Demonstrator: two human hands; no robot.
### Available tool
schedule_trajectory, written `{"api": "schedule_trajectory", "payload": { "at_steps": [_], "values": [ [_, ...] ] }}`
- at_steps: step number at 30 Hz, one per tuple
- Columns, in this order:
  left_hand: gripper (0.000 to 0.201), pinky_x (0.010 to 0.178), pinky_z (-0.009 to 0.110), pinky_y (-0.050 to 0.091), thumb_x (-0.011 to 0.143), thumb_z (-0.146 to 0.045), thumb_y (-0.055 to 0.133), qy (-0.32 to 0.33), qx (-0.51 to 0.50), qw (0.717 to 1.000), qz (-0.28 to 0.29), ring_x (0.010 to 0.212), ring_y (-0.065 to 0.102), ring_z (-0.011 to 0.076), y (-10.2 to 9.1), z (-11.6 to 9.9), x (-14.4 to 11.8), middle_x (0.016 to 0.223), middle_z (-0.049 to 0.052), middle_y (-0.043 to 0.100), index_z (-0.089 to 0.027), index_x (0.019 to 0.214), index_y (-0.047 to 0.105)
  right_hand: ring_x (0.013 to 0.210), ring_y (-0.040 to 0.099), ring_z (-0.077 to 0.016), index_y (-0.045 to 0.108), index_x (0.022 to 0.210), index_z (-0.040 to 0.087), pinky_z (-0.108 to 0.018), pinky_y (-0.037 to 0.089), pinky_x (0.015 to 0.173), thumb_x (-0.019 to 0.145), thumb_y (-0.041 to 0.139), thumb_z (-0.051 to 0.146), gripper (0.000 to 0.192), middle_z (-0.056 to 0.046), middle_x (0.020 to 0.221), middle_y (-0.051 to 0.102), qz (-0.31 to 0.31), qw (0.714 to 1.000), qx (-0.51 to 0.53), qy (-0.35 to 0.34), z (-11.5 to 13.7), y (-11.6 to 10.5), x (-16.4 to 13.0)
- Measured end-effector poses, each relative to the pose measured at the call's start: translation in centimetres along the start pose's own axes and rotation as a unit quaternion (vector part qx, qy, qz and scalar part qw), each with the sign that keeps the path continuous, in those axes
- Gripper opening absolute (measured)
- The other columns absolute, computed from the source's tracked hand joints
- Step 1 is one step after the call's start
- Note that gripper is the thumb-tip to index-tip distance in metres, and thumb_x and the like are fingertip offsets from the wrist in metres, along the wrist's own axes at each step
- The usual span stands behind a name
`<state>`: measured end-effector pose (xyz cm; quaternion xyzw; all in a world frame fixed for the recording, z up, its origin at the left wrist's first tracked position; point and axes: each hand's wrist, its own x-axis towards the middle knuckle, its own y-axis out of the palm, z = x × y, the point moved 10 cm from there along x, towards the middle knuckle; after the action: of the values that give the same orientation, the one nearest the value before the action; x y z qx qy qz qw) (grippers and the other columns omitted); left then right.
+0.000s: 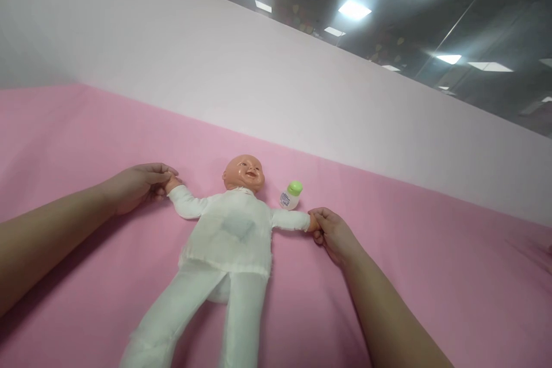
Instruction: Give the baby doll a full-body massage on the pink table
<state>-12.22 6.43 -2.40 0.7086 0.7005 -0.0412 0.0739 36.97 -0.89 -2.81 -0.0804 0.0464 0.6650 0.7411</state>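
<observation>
A baby doll (230,236) in a white cloth top and trousers lies on its back on the pink surface (314,310), its arms stretched out to both sides. My left hand (144,187) pinches the doll's small hand at the left. At the right, my right hand (330,231) has closed its fingers round the doll's other hand. Just above that arm, beside the doll's head, a small clear bottle (291,195) with a green cap lies tilted. The doll's feet run out of the bottom of the view.
A white wall or panel (259,69) rises behind the pink surface. Ceiling lights (354,10) shine above it. Part of another person's hand (549,250) shows at the far right edge.
</observation>
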Motion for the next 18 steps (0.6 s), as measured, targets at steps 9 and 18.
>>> {"api": "schedule_trajectory", "payload": {
  "at_steps": [9, 18],
  "values": [
    [0.052, 0.054, 0.024, 0.054, 0.059, -0.020, 0.083, -0.024, -0.040, 0.998, 0.029, 0.062, 0.060, 0.0135, 0.29, 0.68, 0.37, 0.110, 0.015, 0.075, -0.014, 0.109, 0.071, 0.063, 0.053, -0.0123, 0.071, 0.106, 0.019, -0.026, 0.045, 0.057, 0.073, 0.079, 0.028, 0.034, -0.005, 0.081, 0.068, 0.052, 0.997, 0.052, 0.016, 0.38, 0.48, -0.74],
    [0.046, 0.048, 0.022, 0.049, 0.056, -0.038, 0.093, -0.011, -0.024, 0.999, 0.027, 0.060, 0.059, 0.0139, 0.62, 0.14, 0.00, 0.089, 0.011, 0.075, -0.016, 0.087, 0.067, 0.059, 0.050, -0.0116, 0.068, 0.093, 0.020, -0.025, 0.040, 0.054, 0.070, 0.089, 0.042, 0.037, 0.000, 0.072, 0.063, 0.082, 0.995, 0.052, 0.008, 0.60, 0.71, -0.96]
  ]
}}
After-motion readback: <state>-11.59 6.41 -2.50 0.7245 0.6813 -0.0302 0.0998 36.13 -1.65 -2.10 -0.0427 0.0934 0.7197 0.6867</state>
